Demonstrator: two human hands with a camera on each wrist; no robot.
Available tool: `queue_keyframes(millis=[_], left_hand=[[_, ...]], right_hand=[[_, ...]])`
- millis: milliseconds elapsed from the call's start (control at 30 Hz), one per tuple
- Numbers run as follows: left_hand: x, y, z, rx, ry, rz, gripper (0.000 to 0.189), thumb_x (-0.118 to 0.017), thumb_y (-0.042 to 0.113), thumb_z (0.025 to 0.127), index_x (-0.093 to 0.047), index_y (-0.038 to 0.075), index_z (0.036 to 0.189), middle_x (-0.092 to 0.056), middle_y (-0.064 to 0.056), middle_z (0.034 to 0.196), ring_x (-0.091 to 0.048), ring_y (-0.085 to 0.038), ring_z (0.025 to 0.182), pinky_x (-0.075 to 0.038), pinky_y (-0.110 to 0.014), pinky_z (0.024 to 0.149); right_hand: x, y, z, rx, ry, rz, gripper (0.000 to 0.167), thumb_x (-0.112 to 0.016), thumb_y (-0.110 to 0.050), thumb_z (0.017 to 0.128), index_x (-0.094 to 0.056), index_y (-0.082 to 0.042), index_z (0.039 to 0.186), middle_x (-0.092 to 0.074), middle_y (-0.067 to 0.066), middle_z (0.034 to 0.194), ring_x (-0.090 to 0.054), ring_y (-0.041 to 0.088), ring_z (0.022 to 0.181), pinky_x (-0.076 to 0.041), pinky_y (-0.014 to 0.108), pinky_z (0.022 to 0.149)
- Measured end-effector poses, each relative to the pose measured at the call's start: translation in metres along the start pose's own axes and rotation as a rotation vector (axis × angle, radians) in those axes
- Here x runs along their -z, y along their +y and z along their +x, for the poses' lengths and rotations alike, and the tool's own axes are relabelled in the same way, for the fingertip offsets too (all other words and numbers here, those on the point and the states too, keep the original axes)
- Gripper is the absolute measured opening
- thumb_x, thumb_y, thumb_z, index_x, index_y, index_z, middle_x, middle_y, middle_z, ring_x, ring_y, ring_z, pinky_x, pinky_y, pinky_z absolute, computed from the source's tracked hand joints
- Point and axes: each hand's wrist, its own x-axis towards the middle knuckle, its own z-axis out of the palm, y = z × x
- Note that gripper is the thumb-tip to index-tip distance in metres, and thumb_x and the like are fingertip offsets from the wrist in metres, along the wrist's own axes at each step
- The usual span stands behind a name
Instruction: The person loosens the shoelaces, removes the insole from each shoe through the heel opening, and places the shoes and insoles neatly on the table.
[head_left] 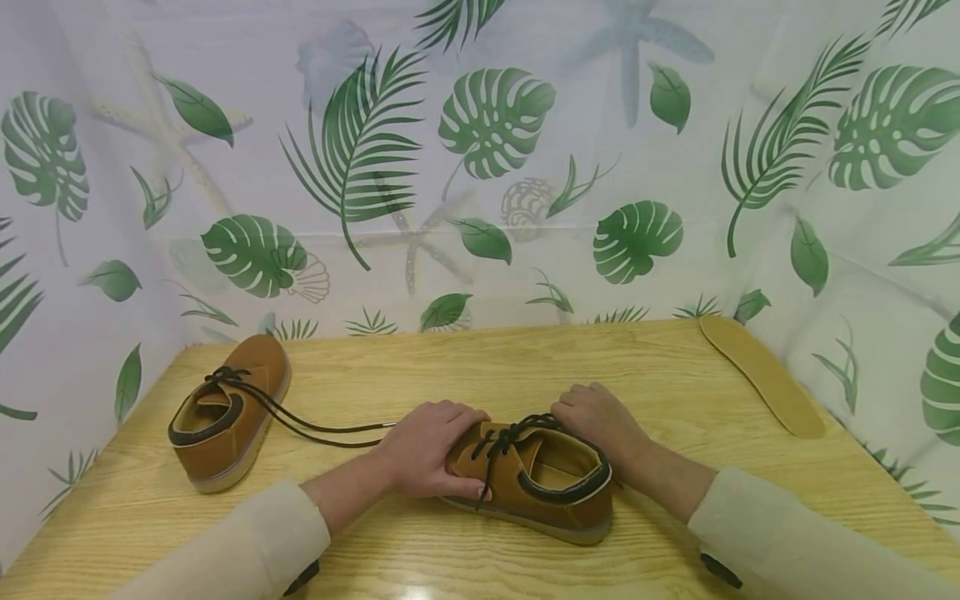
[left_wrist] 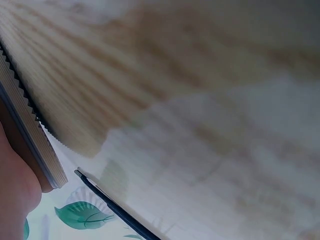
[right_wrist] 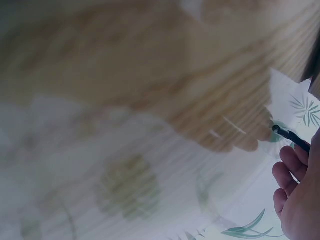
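Observation:
A brown shoe (head_left: 517, 483) with black laces stands on the table, its heel toward the lower right. My left hand (head_left: 431, 450) grips its toe end, with the thumb along the near side. In the left wrist view, the shoe's ridged sole (left_wrist: 37, 125) shows beside that hand. At the far side of the shoe opening, my right hand (head_left: 600, 421) pinches a black shoelace (head_left: 542, 419). The right wrist view shows curled fingers, with a dark lace end (right_wrist: 287, 134) sticking out past them.
A second brown shoe (head_left: 225, 417) stands at the left, its long black laces (head_left: 322, 432) stretching across the table to my left hand. A tan insole (head_left: 761, 375) lies along the right edge. Leaf-patterned cloth (head_left: 480, 275) hangs behind the wooden table (head_left: 420, 542).

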Motion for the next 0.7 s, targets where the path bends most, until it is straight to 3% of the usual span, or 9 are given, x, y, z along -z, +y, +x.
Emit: queue_keyframes(millis=[367,700], left_hand=[[-0.0008,-0.0001,-0.0001,0.002,-0.003,-0.002,0.083,-0.065,0.068,0.080,-0.050,0.016,0.143,-0.060,-0.002,0.134,-0.056,-0.019,0.122,-0.047,-0.040,0.099],[-0.0010,-0.0001,-0.0004,0.001,-0.006,-0.005,0.085,-0.065,0.070,0.080,-0.049,0.015,0.144,-0.060,-0.002,0.135,-0.056,-0.019,0.121,-0.047,-0.041,0.099]], right_hand=[[0.0031,-0.0017,0.0004,-0.029,-0.076,-0.039,0.028,-0.066,-0.018,0.088,-0.050,-0.016,0.065,-0.047,-0.005,0.063,-0.042,0.013,0.061,-0.029,0.026,0.058],[0.0035,-0.0018,0.0002,-0.008,-0.024,-0.060,0.030,-0.064,-0.016,0.088,-0.048,-0.017,0.062,-0.046,-0.006,0.061,-0.039,0.012,0.058,-0.025,0.024,0.056]])
